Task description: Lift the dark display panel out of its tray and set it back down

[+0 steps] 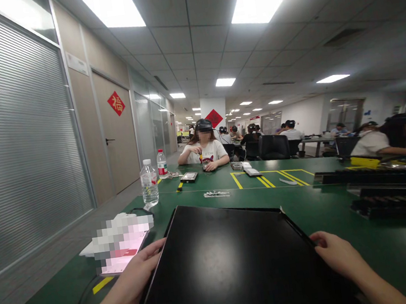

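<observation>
Squarely between both hands lay a large flat black rectangular panel (232, 258) on the green-topped worktable (368, 245). One edge each: the left hand (139, 275) curled its fingers around the left edge, the right hand (338, 254) clasped the right edge. Beyond stood a clear plastic water bottle (149, 183).

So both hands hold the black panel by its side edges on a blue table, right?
No, the table is green, as the head view shows. The left hand and right hand do hold the black panel by its side edges.
</observation>
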Available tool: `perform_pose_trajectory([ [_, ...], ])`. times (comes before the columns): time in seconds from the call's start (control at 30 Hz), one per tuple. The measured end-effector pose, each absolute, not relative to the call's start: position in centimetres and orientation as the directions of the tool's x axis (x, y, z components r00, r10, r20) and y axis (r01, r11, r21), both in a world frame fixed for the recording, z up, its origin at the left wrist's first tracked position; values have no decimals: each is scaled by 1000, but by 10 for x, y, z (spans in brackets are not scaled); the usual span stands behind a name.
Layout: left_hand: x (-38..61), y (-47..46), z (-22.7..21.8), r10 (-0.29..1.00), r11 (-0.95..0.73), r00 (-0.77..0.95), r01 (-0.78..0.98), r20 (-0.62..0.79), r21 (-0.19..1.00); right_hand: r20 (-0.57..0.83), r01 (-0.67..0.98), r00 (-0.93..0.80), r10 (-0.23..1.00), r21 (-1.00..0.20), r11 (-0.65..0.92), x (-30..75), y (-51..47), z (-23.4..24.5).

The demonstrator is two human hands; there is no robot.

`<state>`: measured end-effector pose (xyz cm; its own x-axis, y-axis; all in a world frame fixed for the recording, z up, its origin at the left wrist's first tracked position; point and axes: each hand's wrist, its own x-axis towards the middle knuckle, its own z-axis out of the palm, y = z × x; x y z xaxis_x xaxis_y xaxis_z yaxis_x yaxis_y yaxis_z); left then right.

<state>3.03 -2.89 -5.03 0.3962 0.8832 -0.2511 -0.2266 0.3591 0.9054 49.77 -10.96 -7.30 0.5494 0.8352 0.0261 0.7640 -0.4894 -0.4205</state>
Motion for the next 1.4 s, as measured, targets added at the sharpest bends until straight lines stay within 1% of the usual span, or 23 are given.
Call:
perform_pose_trajectory([
  [0.1, 31, -30, -48, 871, 370, 425, -242, -244, 897, 20, 764, 546, 838, -422, -488, 496, -109, -73],
  [0.3, 34, -32, -42, 893, 367, 373, -282, -251, 887, 32, 773, 539, 842, -416, -479, 496, -109, -74],
  [0.53, 31, -30, -50, 898, 330, 382, -261, -217, 907, 37, 768, 543, 839, -426, -479, 497, -109, -75],
  [0.8, 29, -31, -47, 896, 307, 401, -248, -192, 919, 19, 759, 546, 838, -436, -484, 494, -110, -73],
  [1.13, 31, -35, -44, 898, 297, 405, -268, -173, 917, 51, 774, 536, 842, -426, -468, 495, -111, -72],
  [1.4, 30, -34, -46, 899, 270, 396, -173, -184, 947, 58, 791, 538, 841, -379, -480, 489, -112, -69],
])
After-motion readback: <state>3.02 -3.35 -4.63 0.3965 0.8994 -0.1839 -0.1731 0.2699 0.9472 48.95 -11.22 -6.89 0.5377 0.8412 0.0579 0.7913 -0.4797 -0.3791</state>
